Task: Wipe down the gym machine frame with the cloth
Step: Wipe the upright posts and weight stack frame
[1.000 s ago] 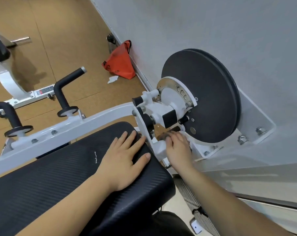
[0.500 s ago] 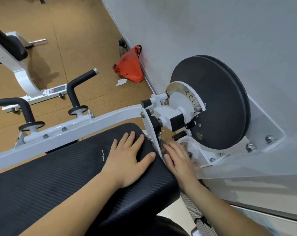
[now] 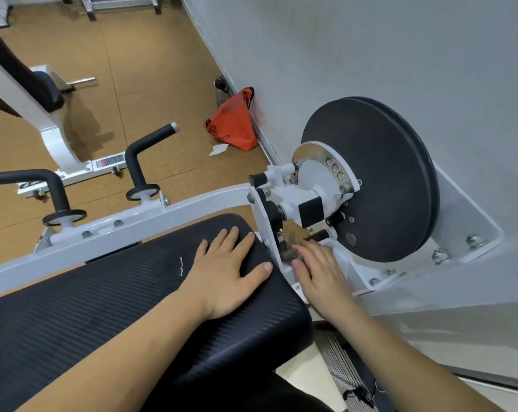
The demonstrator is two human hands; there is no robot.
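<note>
Far left, a second machine (image 3: 53, 135) w/ white frame and black pad stands on the brown floor (image 3: 151, 69). Next come a bent black handle (image 3: 41, 181) and a straight black handle (image 3: 146, 144). Both rise from the white frame bar (image 3: 174, 212) of the near machine, which runs from lower left up to the pivot. In front of it lies the black ribbed pad (image 3: 103, 298).

The left hand (image 3: 226, 275) rests flat on the pad's right end. Its fingers are straight and a bit spread, the thumb is out to the right, and it holds nothing. Behind, at the wall base, is an orange bag (image 3: 235, 126), w/ a dark bottle (image 3: 221, 90) just behind it and a white paper scrap (image 3: 219, 149) in front.

Right of the pad edge, the right hand (image 3: 320, 273) lies palm down on the white frame below the pivot, fingers approx. straight. The fingertips press a small dark cloth (image 3: 287, 253) against the frame, beside the white upright plate. The cloth is blurred, so its shape I cannot tell.

Further right, a big black disc (image 3: 379, 179) sits on the pivot. A white bracket (image 3: 471, 221) w/ bolts meets the grey wall (image 3: 370, 40).
</note>
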